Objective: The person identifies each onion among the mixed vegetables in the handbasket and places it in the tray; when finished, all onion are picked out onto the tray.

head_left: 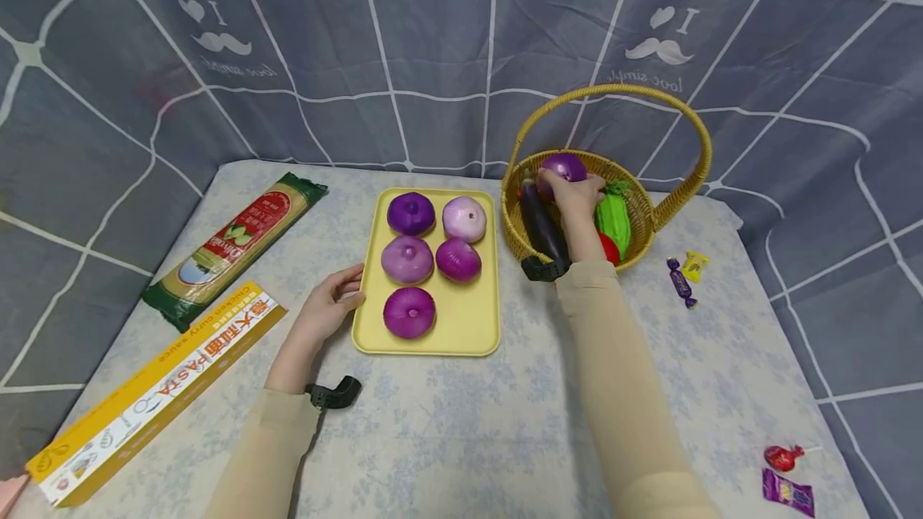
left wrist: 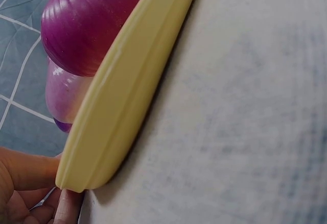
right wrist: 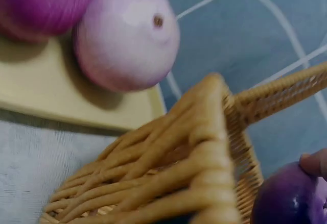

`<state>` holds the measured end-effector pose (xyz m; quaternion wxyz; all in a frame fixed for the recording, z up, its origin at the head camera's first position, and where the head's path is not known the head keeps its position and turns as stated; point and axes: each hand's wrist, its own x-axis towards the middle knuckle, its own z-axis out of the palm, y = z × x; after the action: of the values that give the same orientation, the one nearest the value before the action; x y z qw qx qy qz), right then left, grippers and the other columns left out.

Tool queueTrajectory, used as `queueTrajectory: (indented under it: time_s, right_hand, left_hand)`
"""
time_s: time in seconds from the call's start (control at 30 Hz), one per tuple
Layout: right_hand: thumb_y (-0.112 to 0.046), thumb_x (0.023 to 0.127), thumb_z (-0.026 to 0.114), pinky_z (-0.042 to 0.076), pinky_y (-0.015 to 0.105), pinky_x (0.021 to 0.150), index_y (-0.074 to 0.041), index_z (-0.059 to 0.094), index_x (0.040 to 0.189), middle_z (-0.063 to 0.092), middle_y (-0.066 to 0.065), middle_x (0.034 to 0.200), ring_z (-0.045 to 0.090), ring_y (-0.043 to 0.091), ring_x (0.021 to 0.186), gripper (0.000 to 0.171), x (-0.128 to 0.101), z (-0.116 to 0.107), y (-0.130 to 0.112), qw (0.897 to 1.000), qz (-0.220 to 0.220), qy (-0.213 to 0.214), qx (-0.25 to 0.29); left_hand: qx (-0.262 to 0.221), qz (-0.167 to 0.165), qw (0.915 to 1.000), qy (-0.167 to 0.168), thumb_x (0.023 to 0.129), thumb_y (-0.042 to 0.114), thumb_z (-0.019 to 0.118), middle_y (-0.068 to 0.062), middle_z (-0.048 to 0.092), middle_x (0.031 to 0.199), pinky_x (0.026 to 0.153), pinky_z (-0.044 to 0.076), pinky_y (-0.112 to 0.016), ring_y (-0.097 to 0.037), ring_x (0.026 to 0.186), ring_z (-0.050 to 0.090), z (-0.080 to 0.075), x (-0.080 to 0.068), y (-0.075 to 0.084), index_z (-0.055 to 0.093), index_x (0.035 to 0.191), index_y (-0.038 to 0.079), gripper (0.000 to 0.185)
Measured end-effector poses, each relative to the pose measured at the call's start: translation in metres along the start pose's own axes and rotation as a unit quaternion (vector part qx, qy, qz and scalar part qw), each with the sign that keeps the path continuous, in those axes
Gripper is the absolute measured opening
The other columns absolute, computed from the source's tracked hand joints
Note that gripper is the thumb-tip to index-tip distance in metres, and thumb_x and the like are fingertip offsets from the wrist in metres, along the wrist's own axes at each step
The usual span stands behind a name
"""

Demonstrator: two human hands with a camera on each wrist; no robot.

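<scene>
Even, soft light is cast from above in the head view; only short, faint shadows are seen under the yellow tray (head_left: 476, 327) and basket (head_left: 634, 251). Straight curtain lines are bowed toward 9 and 3 o'clock by wide-angle distortion. Both wrist views are softly blurred at close range, and a pale glare is shown on the onion (right wrist: 127, 35).

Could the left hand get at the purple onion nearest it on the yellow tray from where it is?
Probably yes. The left hand rests against the yellow tray at its left edge, and the nearest purple onion lies just inside that low rim with nothing between them.
</scene>
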<state>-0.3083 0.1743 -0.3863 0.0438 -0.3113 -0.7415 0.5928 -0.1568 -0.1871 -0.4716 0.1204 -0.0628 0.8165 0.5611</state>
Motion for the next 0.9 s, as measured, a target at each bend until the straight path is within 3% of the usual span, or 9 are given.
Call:
queueTrajectory:
  time_s: [0.23, 0.43, 0.67, 0.9]
  right_hand:
    - [-0.034, 0.077, 0.08, 0.037, 0.034, 0.114, -0.011, 0.02, 0.145, 0.024, 0.014, 0.153, 0.033, 0.024, 0.14, 0.093, -0.026, -0.015, 0.001, 0.997, -0.009, -0.049, 0.055]
    - [-0.027, 0.081, 0.078, 0.047, 0.035, 0.106, -0.009, 0.019, 0.147, 0.027, 0.015, 0.152, 0.041, 0.023, 0.137, 0.09, -0.055, -0.024, 0.008, 0.99, -0.038, -0.099, 0.089]
    - [-0.032, 0.08, 0.08, 0.043, 0.04, 0.11, -0.01, 0.025, 0.145, 0.036, 0.017, 0.146, 0.044, 0.027, 0.134, 0.087, -0.095, -0.022, 0.026, 0.987, -0.094, -0.132, 0.018]
    - [-0.031, 0.078, 0.083, 0.046, 0.043, 0.106, -0.008, 0.027, 0.146, 0.044, 0.017, 0.137, 0.052, 0.028, 0.122, 0.091, -0.127, -0.021, 0.048, 0.969, -0.142, -0.201, -0.036]
  left_hand:
    - [0.003, 0.0, 1.0, -0.003, 0.1, 0.004, 0.051, -0.02, 0.048, 0.143, 0.092, 0.047, -0.017, -0.032, 0.131, 0.047, 0.0, 0.001, -0.001, 0.035, 0.153, 0.007, 0.055]
    - [0.002, -0.001, 1.0, -0.003, 0.1, 0.005, 0.051, -0.02, 0.048, 0.143, 0.093, 0.048, -0.018, -0.032, 0.131, 0.048, 0.0, 0.001, -0.001, 0.035, 0.153, 0.007, 0.055]
    - [0.01, 0.002, 0.9999, -0.002, 0.1, 0.004, 0.051, -0.02, 0.048, 0.143, 0.091, 0.046, -0.015, -0.032, 0.13, 0.048, 0.0, 0.001, -0.001, 0.036, 0.152, 0.006, 0.055]
    - [0.01, -0.003, 0.9999, 0.0, 0.1, 0.005, 0.051, -0.02, 0.048, 0.143, 0.097, 0.047, -0.024, -0.032, 0.131, 0.048, 0.0, 0.001, 0.0, 0.035, 0.153, 0.007, 0.055]
